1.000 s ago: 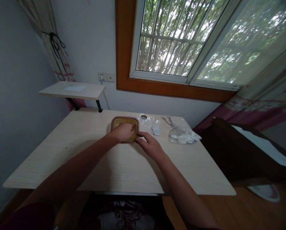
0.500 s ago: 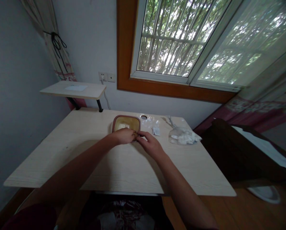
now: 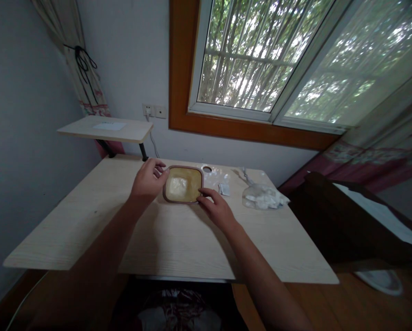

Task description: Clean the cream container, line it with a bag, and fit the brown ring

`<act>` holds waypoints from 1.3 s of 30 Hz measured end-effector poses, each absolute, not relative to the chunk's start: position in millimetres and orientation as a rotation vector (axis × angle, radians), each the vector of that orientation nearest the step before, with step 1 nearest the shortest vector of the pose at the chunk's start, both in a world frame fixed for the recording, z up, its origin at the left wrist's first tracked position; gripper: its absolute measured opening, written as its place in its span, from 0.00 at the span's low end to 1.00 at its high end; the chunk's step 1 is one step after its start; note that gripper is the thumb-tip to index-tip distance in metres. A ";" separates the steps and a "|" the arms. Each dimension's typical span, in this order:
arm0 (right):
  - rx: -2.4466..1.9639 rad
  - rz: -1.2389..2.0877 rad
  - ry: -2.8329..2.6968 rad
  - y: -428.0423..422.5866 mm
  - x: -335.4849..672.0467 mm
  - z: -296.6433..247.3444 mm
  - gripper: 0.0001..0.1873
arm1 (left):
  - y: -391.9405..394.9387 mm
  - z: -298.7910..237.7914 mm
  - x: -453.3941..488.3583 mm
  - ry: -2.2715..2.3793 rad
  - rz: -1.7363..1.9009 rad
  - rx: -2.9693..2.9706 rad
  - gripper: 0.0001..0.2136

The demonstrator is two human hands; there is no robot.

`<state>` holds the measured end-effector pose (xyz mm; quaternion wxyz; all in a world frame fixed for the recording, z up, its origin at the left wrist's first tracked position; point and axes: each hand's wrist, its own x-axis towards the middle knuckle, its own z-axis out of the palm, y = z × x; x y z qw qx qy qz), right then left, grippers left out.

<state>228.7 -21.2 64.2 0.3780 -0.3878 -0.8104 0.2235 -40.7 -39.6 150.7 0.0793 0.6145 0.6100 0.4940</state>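
Observation:
A rounded-square container (image 3: 191, 184) with a brown rim and a yellowish, shiny top lies on the pale wooden desk (image 3: 192, 239). Whether that top is a lid or the inside, I cannot tell. At its near right corner, the thumb and forefinger of my right hand (image 3: 217, 208) grip the rim. My left hand (image 3: 148, 180) is by the far left corner, fingers loosely bent and apart, with nothing visible in them. Its fingertips come close to the rim; contact is unclear.
Right of the container lie a small white packet (image 3: 224, 189) and a clear plastic bag (image 3: 264, 196) with white contents. A cable hole (image 3: 207, 169) is near the back edge. A raised shelf (image 3: 105, 128) stands at the back left.
My left hand has left the near right corner and moved left and away from me to the container's far left side. My right hand has stayed at the corner.

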 end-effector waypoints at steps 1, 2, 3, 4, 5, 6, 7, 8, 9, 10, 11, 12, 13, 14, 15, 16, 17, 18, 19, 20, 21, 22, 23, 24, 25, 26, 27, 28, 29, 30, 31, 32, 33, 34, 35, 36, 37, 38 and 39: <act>-0.975 0.539 -2.086 -20.5 228.9 62.4 0.16 | -39.6 144.6 -45.5 1.845 1.478 1.783 0.12; -0.947 0.494 -2.109 -19.6 229.2 60.3 0.16 | -39.8 138.6 -49.3 1.855 1.454 1.742 0.14; -0.913 0.440 -2.132 -18.6 229.4 58.2 0.15 | -40.4 133.0 -52.0 1.849 1.426 1.704 0.14; -0.875 0.383 -2.153 -17.6 229.6 56.2 0.14 | -41.4 128.0 -53.7 1.827 1.400 1.662 0.14; -0.837 0.330 -2.168 -16.6 229.7 54.4 0.14 | -42.5 123.7 -54.6 1.788 1.376 1.610 0.14; -0.804 0.288 -2.174 -15.7 229.5 53.0 0.13 | -43.7 120.0 -54.9 1.735 1.359 1.548 0.13; -0.779 0.260 -2.170 -15.0 229.2 52.1 0.13 | -44.9 117.1 -55.0 1.676 1.344 1.481 0.13; -0.763 0.246 -2.161 -14.5 228.7 51.6 0.12 | -46.0 114.6 -55.1 1.620 1.332 1.417 0.14; -0.752 0.241 -2.152 -14.2 228.0 51.5 0.12 | -46.8 112.5 -55.3 1.573 1.319 1.362 0.14; -0.744 0.240 -2.145 -14.0 227.4 51.6 0.12 | -47.4 110.7 -55.8 1.537 1.308 1.322 0.15; -0.738 0.242 -2.140 -13.9 226.8 51.9 0.12 | -47.7 109.0 -56.7 1.511 1.303 1.295 0.15; -0.732 0.245 -2.136 -13.8 226.4 52.3 0.12 | -47.8 107.5 -57.8 1.488 1.301 1.280 0.15; -0.723 0.247 -2.132 -13.7 226.0 52.7 0.12 | -47.7 106.2 -58.9 1.466 1.303 1.276 0.15; -0.710 0.248 -2.128 -13.5 225.8 53.2 0.13 | -47.5 105.2 -60.0 1.447 1.309 1.277 0.15; -0.695 0.247 -2.125 -13.3 225.6 53.6 0.13 | -47.2 104.6 -60.8 1.430 1.317 1.282 0.15; -0.682 0.244 -2.122 -13.0 225.5 54.0 0.14 | -46.9 104.4 -61.2 1.419 1.330 1.284 0.16; -0.672 0.239 -2.122 -12.6 225.4 54.6 0.15 | -46.7 104.5 -61.2 1.415 1.344 1.282 0.16; -0.668 0.235 -2.124 -12.1 225.2 55.3 0.15 | -46.6 105.0 -60.9 1.417 1.359 1.274 0.16; -0.668 0.233 -2.127 -11.7 225.0 56.1 0.16 | -46.6 105.5 -60.4 1.419 1.371 1.262 0.17; -0.672 0.232 -2.128 -11.3 224.8 57.1 0.16 | -46.8 106.1 -59.9 1.419 1.378 1.249 0.17; -0.679 0.233 -2.127 -11.0 224.5 58.1 0.16 | -47.0 106.3 -59.4 1.417 1.379 1.238 0.17; -0.685 0.235 -2.124 -10.7 224.3 59.0 0.16 | -47.2 106.1 -59.2 1.413 1.375 1.229 0.18; -0.689 0.237 -2.121 -10.6 224.0 59.9 0.15 | -47.4 105.5 -59.2 1.407 1.367 1.222 0.18; -0.693 0.238 -2.118 -10.5 223.8 60.6 0.15 | -47.4 104.3 -59.5 1.400 1.358 1.217 0.19; -0.697 0.237 -2.117 -10.6 223.7 61.1 0.15 | -47.3 102.8 -60.0 1.393 1.347 1.215 0.19; -0.699 0.237 -2.118 -10.7 223.6 61.3 0.14 | -47.0 101.1 -60.6 1.385 1.335 1.216 0.19; -0.701 0.235 -2.119 -10.8 223.5 61.3 0.14 | -46.6 99.6 -61.2 1.377 1.325 1.218 0.19; -0.702 0.232 -2.120 -10.9 223.5 61.0 0.14 | -46.2 98.3 -61.7 1.372 1.313 1.219 0.20; -0.703 0.231 -2.121 -11.0 223.5 60.7 0.14 | -45.9 97.6 -62.0 1.369 1.306 1.219 0.20; -0.705 0.233 -2.121 -11.0 223.4 60.2 0.14 | -45.8 97.5 -62.1 1.367 1.302 1.220 0.20; -0.709 0.239 -2.119 -11.1 223.4 59.9 0.13 | -46.0 98.1 -62.0 1.365 1.300 1.219 0.20; -0.714 0.247 -2.117 -11.2 223.3 59.6 0.13 | -46.3 99.3 -61.8 1.362 1.300 1.216 0.20; -0.718 0.259 -2.115 -11.4 223.2 59.6 0.12 | -46.9 100.8 -61.5 1.359 1.299 1.214 0.20; -0.721 0.273 -2.112 -11.8 223.2 59.8 0.12 | -47.6 102.4 -61.2 1.356 1.296 1.209 0.20; -0.722 0.288 -2.111 -12.2 223.1 60.3 0.13 | -48.4 103.9 -61.0 1.351 1.293 1.206 0.19; -0.722 0.301 -2.107 -12.8 223.1 61.1 0.14 | -49.1 104.9 -60.9 1.345 1.289 1.202 0.19; -0.725 0.311 -2.103 -13.4 223.1 62.1 0.16 | -49.7 105.5 -61.0 1.338 1.288 1.198 0.19; -0.734 0.313 -2.092 -13.9 223.1 63.4 0.18 | -50.2 105.5 -61.1 1.328 1.288 1.194 0.19; -0.749 0.309 -2.076 -14.4 223.0 64.7 0.19 | -50.5 105.0 -61.3 1.316 1.291 1.190 0.19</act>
